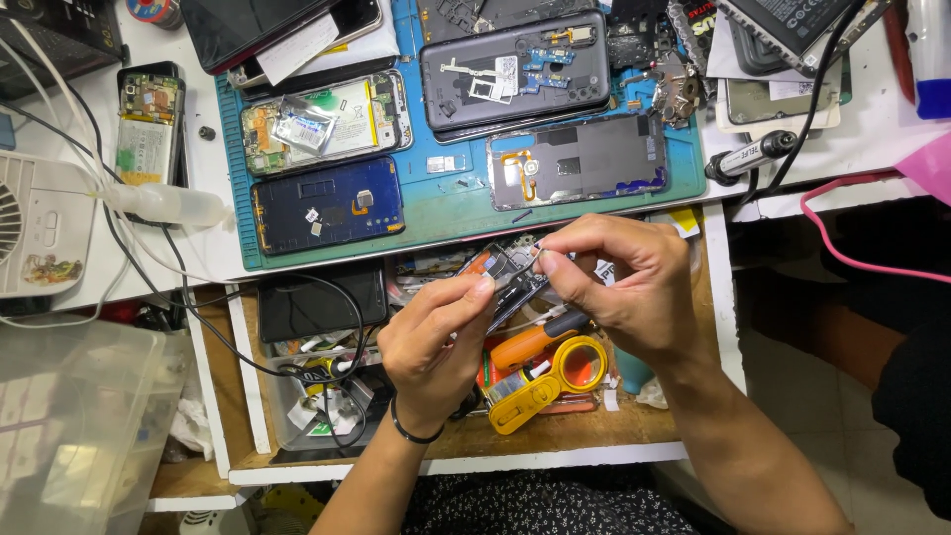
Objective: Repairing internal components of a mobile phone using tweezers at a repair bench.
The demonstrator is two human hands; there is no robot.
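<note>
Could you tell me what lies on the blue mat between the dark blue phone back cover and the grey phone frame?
In the head view, only bare blue mat lies between the dark blue cover and the grey frame, apart from a few tiny loose bits.

A blue work mat (446,213) bears opened phones — a yellow magnifier (555,381) lies in the drawer below.

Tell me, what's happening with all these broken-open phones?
A person is holding a small phone frame up over an open drawer, gripping it with the left hand and pinching its top edge with the right hand. Below the hands lie an orange screwdriver and a yellow magnifying glass. On the blue mat above, several opened phones and back covers are spread out, including a dark blue back cover.
</note>
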